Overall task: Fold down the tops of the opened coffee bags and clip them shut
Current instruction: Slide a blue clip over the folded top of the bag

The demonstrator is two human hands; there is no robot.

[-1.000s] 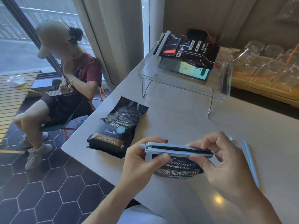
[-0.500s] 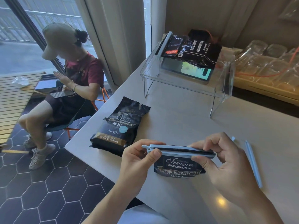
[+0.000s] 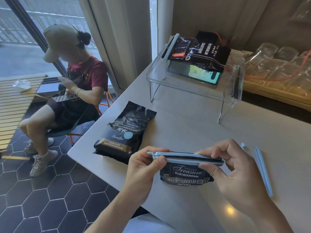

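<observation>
A black coffee bag (image 3: 186,175) stands near the table's front edge with its top folded down. A long light-blue clip (image 3: 185,157) lies along that fold. My left hand (image 3: 144,172) pinches the clip's left end between thumb and fingers. My right hand (image 3: 235,170) pinches its right end. A second black coffee bag (image 3: 124,132) lies flat on the table to the left, its top open and unclipped. A third black bag (image 3: 202,51), with a blue clip (image 3: 171,46) on its end, rests on a clear stand.
A spare light-blue clip (image 3: 263,170) lies on the table right of my right hand. The clear acrylic stand (image 3: 190,86) at the back holds a phone (image 3: 202,74). Glass cups (image 3: 276,64) sit on a tray at the right. A person (image 3: 72,84) sits left of the table.
Both hands have stayed on the clip and bag, pressing its ends. The view shifted slightly. The seated person moved a hand down to a phone.
</observation>
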